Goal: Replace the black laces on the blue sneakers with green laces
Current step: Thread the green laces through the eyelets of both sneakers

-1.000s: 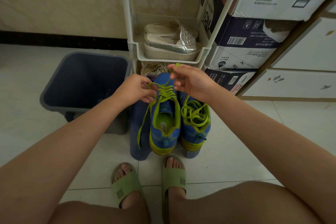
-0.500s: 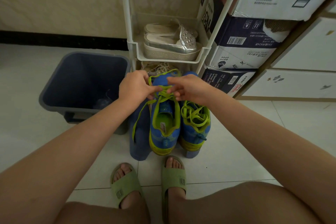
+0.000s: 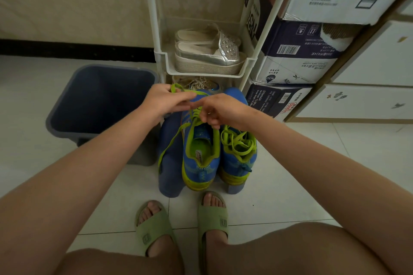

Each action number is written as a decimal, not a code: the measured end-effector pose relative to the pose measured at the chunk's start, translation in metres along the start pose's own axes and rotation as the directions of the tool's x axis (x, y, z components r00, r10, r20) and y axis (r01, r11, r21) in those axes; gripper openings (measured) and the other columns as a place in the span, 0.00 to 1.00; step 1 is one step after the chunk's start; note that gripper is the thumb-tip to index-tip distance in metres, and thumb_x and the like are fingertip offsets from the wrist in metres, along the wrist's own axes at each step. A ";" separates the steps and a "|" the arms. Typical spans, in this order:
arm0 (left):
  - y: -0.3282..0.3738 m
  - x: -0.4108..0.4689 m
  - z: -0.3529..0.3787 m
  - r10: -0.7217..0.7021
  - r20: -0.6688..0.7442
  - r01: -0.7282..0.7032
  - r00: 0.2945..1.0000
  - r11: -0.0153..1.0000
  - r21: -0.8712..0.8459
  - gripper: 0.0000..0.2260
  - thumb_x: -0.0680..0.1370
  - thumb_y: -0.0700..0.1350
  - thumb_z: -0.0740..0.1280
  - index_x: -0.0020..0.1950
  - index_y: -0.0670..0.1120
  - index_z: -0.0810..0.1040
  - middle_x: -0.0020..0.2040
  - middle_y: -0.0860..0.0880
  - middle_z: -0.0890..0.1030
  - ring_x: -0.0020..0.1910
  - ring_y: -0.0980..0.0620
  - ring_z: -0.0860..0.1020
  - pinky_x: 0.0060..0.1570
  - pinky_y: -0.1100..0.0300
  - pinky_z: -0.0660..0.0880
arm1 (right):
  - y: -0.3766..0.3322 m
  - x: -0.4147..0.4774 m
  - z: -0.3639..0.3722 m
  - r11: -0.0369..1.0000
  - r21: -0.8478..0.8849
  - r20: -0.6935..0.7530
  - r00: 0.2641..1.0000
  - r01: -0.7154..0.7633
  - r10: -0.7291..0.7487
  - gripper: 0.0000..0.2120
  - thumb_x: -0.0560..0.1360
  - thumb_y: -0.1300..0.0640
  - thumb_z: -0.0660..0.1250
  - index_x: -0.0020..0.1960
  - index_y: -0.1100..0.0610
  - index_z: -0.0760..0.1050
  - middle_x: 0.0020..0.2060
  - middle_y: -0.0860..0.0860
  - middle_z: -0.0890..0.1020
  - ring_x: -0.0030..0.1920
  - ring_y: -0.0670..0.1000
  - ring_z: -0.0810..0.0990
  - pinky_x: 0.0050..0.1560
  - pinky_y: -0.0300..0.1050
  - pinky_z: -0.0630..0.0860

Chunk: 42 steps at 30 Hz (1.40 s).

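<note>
Two-handed pinching of the green lace (image 3: pixel 199 93) over the blue sneaker (image 3: pixel 201 168), left hand (image 3: pixel 164 100) at its end, right hand (image 3: pixel 223 109) lower down, seemingly to pull it snug.

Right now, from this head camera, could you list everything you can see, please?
blue sneakers: two, blue with yellow-green soles, side by side on the stool
green laces: two sets, green, threaded in the sneakers
stool: one, blue, centre floor
bin: one, grey-blue, left of the stool
shelf rack: one, white, behind the sneakers
platform sandals: one pair, silver, on the rack's middle shelf
cardboard boxes: several, white and dark blue, stacked right of the rack
slippers: two, green, on the person's feet
left hand: one, pinching a lace above the sneakers
right hand: one, pinching the lace beside it
</note>
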<state>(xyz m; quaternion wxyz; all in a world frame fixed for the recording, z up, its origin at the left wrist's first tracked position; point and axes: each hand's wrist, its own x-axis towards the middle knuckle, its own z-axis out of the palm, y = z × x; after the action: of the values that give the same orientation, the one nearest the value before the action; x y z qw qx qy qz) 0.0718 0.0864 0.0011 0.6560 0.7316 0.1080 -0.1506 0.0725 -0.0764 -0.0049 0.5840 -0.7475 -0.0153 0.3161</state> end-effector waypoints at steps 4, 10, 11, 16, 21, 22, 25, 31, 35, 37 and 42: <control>0.003 -0.001 -0.009 0.027 0.017 -0.027 1.000 1.000 0.008 0.14 0.73 0.37 0.71 0.56 0.34 0.76 0.49 0.40 0.83 0.41 0.54 0.84 0.42 0.65 0.81 | 0.001 0.004 0.012 0.983 -0.174 -0.013 0.998 0.056 -0.059 0.16 0.77 0.65 0.61 0.65 0.57 0.70 0.29 0.53 0.74 0.20 0.44 0.64 0.21 0.35 0.61; 0.005 -0.001 -0.014 0.162 0.077 -0.168 0.984 0.983 0.078 0.12 0.73 0.34 0.70 0.55 0.35 0.76 0.47 0.39 0.83 0.38 0.55 0.84 0.40 0.66 0.80 | 0.004 0.011 0.016 0.959 -0.260 -0.158 0.975 0.110 -0.155 0.12 0.78 0.57 0.66 0.58 0.63 0.76 0.26 0.52 0.73 0.17 0.42 0.64 0.20 0.34 0.61; 0.004 -0.001 -0.015 0.194 0.052 -0.199 0.980 0.972 0.121 0.11 0.72 0.35 0.71 0.53 0.36 0.77 0.46 0.39 0.83 0.38 0.54 0.84 0.38 0.66 0.80 | 0.005 0.010 0.015 0.960 -0.247 -0.155 0.973 0.130 -0.172 0.12 0.78 0.57 0.66 0.57 0.64 0.77 0.26 0.52 0.73 0.17 0.42 0.64 0.20 0.34 0.61; 0.006 -0.002 -0.009 0.332 -0.046 -0.296 0.942 0.888 0.352 0.12 0.71 0.49 0.74 0.48 0.43 0.79 0.39 0.50 0.83 0.33 0.58 0.81 0.30 0.72 0.73 | 0.003 0.006 0.011 0.987 -0.054 -0.058 0.986 0.152 -0.155 0.11 0.79 0.57 0.63 0.53 0.65 0.78 0.28 0.51 0.71 0.21 0.44 0.62 0.21 0.34 0.59; 0.009 -0.003 -0.004 0.085 0.096 -0.100 0.992 0.981 0.165 0.20 0.81 0.59 0.54 0.54 0.49 0.80 0.48 0.52 0.83 0.50 0.57 0.79 0.51 0.60 0.72 | -0.012 0.007 0.005 0.969 0.162 -0.063 0.981 0.189 -0.181 0.10 0.81 0.57 0.59 0.49 0.61 0.76 0.27 0.50 0.70 0.21 0.44 0.59 0.22 0.36 0.54; 0.008 -0.002 -0.002 0.055 0.137 -0.071 0.989 0.991 0.116 0.20 0.82 0.58 0.51 0.54 0.49 0.79 0.48 0.51 0.83 0.51 0.56 0.80 0.53 0.59 0.72 | -0.015 0.006 0.003 0.958 0.209 -0.072 0.980 0.197 -0.186 0.11 0.81 0.57 0.58 0.50 0.62 0.75 0.26 0.49 0.71 0.20 0.43 0.59 0.22 0.35 0.54; 0.006 -0.001 0.001 0.056 0.246 -0.077 0.968 0.994 0.078 0.17 0.83 0.52 0.52 0.58 0.49 0.78 0.49 0.50 0.83 0.46 0.58 0.81 0.48 0.65 0.75 | -0.018 0.005 -0.005 0.955 0.218 -0.101 0.978 0.202 -0.184 0.14 0.81 0.58 0.56 0.41 0.62 0.74 0.22 0.47 0.72 0.18 0.43 0.59 0.22 0.34 0.54; -0.004 -0.003 -0.006 0.097 0.306 -0.161 0.947 0.968 0.191 0.11 0.79 0.43 0.64 0.61 0.44 0.77 0.52 0.48 0.82 0.50 0.58 0.81 0.52 0.68 0.75 | -0.011 0.005 -0.016 0.926 0.347 -0.071 0.989 0.149 -0.132 0.15 0.82 0.58 0.51 0.55 0.62 0.75 0.22 0.47 0.68 0.18 0.44 0.58 0.21 0.36 0.56; -0.009 0.000 -0.002 0.184 0.150 -0.210 0.972 0.959 0.188 0.04 0.74 0.40 0.71 0.48 0.45 0.81 0.35 0.55 0.84 0.36 0.65 0.80 0.38 0.72 0.76 | -0.018 0.002 -0.016 0.878 0.450 -0.073 0.986 0.167 -0.150 0.15 0.83 0.56 0.50 0.51 0.61 0.74 0.21 0.47 0.68 0.18 0.44 0.58 0.20 0.35 0.56; -0.009 0.002 0.000 0.194 0.111 -0.212 0.975 0.961 0.177 0.02 0.74 0.39 0.71 0.46 0.44 0.80 0.31 0.55 0.82 0.32 0.64 0.80 0.34 0.73 0.75 | -0.024 -0.001 -0.021 0.810 0.556 -0.074 0.981 0.189 -0.178 0.15 0.83 0.56 0.50 0.48 0.60 0.73 0.21 0.46 0.67 0.18 0.43 0.58 0.20 0.35 0.55; -0.011 0.007 0.001 0.206 0.048 -0.211 0.977 0.935 0.284 0.07 0.76 0.35 0.67 0.52 0.41 0.81 0.38 0.48 0.81 0.29 0.63 0.80 0.31 0.74 0.73 | -0.034 -0.009 -0.033 0.693 0.691 -0.066 0.972 0.206 -0.224 0.13 0.82 0.56 0.52 0.45 0.58 0.72 0.22 0.47 0.68 0.18 0.43 0.59 0.19 0.34 0.57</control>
<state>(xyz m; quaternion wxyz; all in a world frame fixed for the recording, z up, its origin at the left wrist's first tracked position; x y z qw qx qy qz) 0.0741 0.0868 -0.0114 0.5558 0.8252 0.0012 -0.1006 0.0931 -0.0973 0.0330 0.8535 -0.4639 0.0100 0.2372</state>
